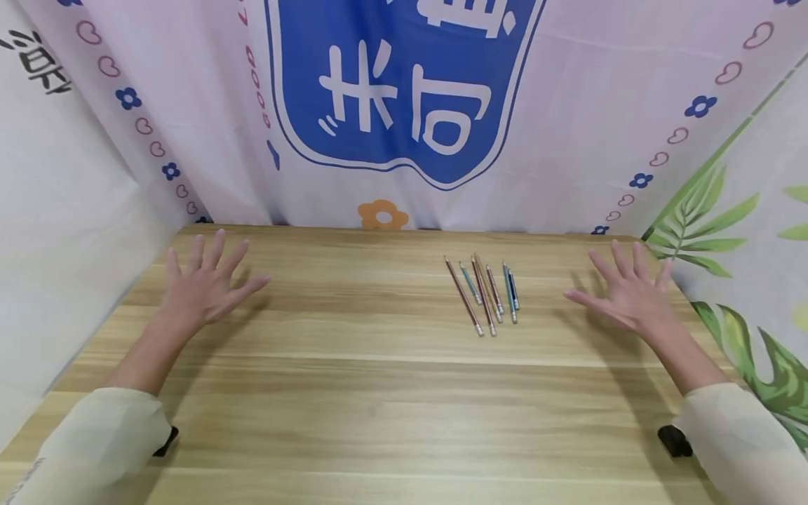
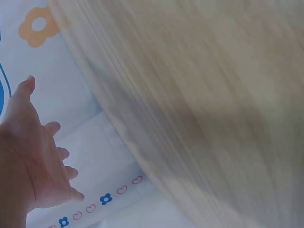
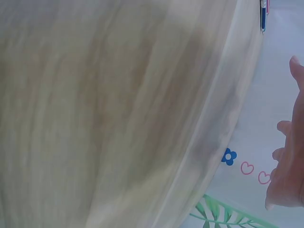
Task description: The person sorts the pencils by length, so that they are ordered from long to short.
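Several pencils (image 1: 463, 294) lie loosely grouped on the wooden table (image 1: 353, 414), right of the middle, their eraser ends toward me. Dark red, blue and tan ones show among them, long and short. My left hand (image 1: 200, 291), fingers spread, is held over the table's far left corner with nothing in it. Over the far right the right hand (image 1: 631, 298) is likewise spread and holds nothing; its thumb points toward the pencils. The left wrist view shows the left hand (image 2: 38, 156) from the side, and the right wrist view cuts off part of the right hand (image 3: 289, 156).
A pale curtain (image 1: 221, 140) with a blue emblem and an orange flower hangs along the table's far edge. White cloth (image 1: 69, 210) borders the left side. On the right hangs a leaf-printed cloth (image 1: 745, 280). A black object (image 1: 675, 440) shows beside the right sleeve.
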`<action>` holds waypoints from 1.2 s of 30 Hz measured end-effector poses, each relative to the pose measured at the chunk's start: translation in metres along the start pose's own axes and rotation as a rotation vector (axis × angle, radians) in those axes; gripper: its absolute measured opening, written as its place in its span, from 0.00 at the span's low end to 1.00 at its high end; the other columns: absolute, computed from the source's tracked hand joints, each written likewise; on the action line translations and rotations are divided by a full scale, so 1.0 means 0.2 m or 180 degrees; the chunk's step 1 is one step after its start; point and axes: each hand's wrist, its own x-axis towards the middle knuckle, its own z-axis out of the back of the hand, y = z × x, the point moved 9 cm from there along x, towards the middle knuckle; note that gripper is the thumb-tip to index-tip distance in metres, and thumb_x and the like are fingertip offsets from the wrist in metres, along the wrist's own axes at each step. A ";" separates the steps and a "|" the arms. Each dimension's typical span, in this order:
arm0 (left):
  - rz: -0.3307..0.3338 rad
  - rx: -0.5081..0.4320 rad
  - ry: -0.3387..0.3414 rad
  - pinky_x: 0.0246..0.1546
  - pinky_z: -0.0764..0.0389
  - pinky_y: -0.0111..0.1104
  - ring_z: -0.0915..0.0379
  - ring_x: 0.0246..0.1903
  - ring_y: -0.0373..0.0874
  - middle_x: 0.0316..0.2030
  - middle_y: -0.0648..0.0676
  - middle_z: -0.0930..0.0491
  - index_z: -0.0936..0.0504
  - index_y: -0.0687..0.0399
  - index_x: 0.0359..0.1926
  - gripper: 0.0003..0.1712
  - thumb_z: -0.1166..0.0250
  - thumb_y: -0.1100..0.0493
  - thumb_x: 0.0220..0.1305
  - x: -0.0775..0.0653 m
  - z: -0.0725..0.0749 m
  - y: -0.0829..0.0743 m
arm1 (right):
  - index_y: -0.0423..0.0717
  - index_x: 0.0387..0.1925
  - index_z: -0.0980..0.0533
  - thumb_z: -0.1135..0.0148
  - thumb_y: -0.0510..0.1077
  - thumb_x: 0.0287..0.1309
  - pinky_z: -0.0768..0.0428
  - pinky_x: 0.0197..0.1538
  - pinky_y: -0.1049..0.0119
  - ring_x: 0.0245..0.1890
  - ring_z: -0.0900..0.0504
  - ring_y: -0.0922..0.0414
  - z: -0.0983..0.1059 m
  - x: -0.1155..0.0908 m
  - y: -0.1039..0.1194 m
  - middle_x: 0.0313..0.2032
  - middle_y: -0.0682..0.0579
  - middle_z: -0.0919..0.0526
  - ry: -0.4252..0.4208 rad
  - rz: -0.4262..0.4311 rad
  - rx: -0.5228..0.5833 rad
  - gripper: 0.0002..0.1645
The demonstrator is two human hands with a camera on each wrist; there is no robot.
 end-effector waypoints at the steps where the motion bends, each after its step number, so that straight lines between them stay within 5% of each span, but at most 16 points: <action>1: -0.0008 0.0002 -0.0008 0.69 0.77 0.76 0.72 0.76 0.78 0.80 0.72 0.66 0.54 0.50 0.83 0.54 0.60 0.22 0.72 0.00 0.00 -0.01 | 0.45 0.82 0.51 0.53 0.79 0.66 0.81 0.66 0.18 0.77 0.75 0.29 0.00 0.00 0.01 0.79 0.31 0.66 -0.0002 0.0007 0.0009 0.60; 23: -0.0126 -0.0001 0.0121 0.70 0.75 0.76 0.74 0.77 0.76 0.80 0.69 0.69 0.55 0.51 0.83 0.54 0.64 0.21 0.72 0.06 -0.04 -0.17 | 0.47 0.83 0.52 0.52 0.80 0.65 0.84 0.67 0.22 0.78 0.74 0.31 -0.04 0.04 0.16 0.80 0.32 0.65 0.0153 0.0107 0.0104 0.60; 36: -0.0231 -0.0141 0.0187 0.72 0.72 0.75 0.71 0.78 0.74 0.81 0.68 0.66 0.52 0.51 0.83 0.54 0.63 0.21 0.72 0.12 -0.09 -0.35 | 0.45 0.82 0.49 0.50 0.79 0.65 0.84 0.68 0.24 0.79 0.70 0.30 -0.04 0.03 0.19 0.80 0.33 0.63 0.0108 0.0114 0.0117 0.60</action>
